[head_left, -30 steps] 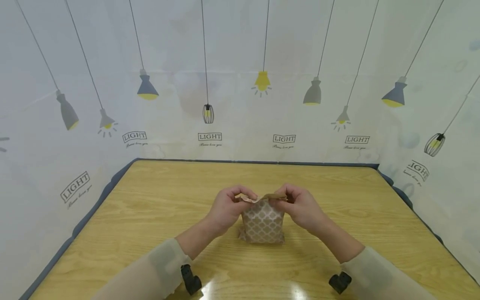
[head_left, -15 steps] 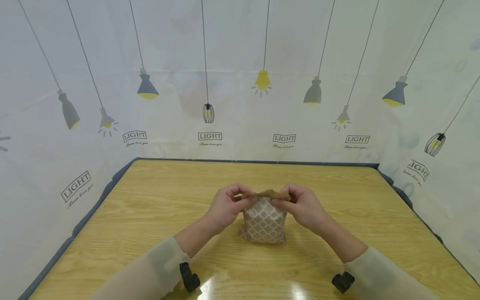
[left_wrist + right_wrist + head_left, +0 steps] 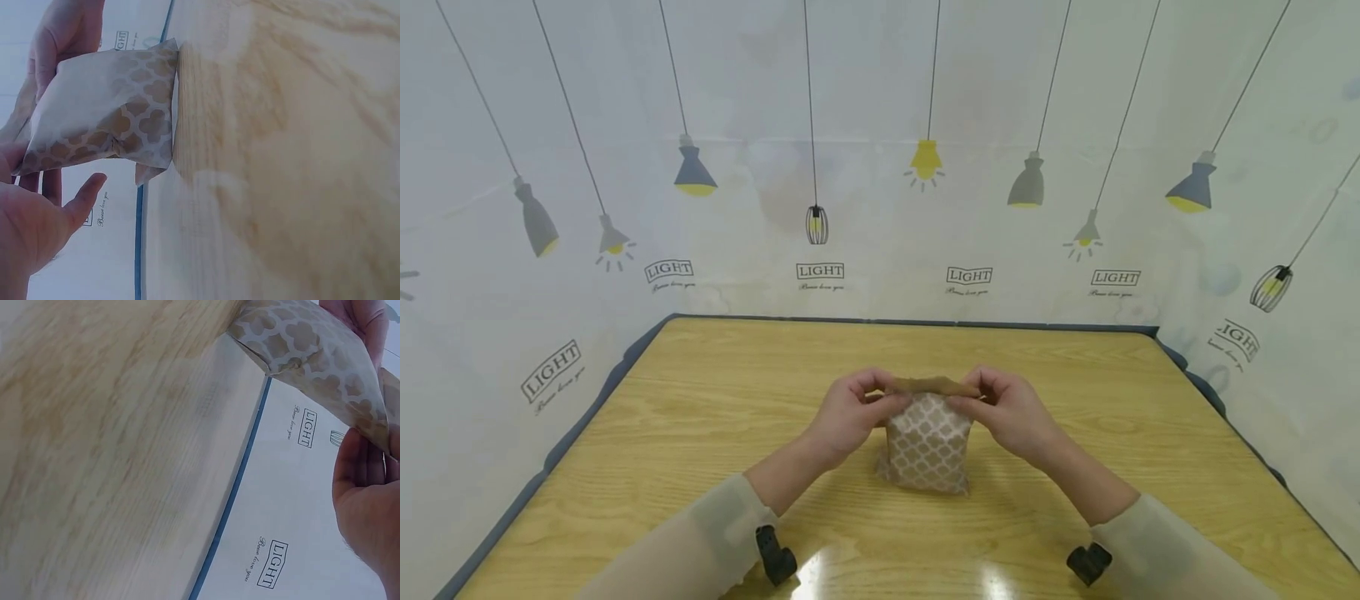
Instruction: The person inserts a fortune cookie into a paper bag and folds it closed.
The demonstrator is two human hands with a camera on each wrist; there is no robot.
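Note:
A small brown paper bag (image 3: 928,446) with a white lattice print stands on the wooden table, its top edge folded over into a plain brown flap (image 3: 934,385). My left hand (image 3: 848,417) pinches the fold at its left corner, thumb in front and fingers behind. At the right corner my right hand (image 3: 1011,412) pinches it the same way. In the left wrist view the bag (image 3: 134,106) bulges and its bottom rests at the tabletop. The right wrist view has the bag (image 3: 319,359) with the right thumb at its folded edge. What is inside is hidden.
The wooden table (image 3: 737,367) reaches back to a pale wall covering (image 3: 880,217) printed with lamps and the word LIGHT. A dark blue edge strip (image 3: 820,320) runs along the back. Black wrist devices sit near both sleeves, one at the left (image 3: 775,557).
The bag's top rim, uneven and partly turned over a second ago, now lies as a wider, straighter fold. Both hands have stayed at its corners, shifting slightly, and the bag's bottom has come slightly nearer.

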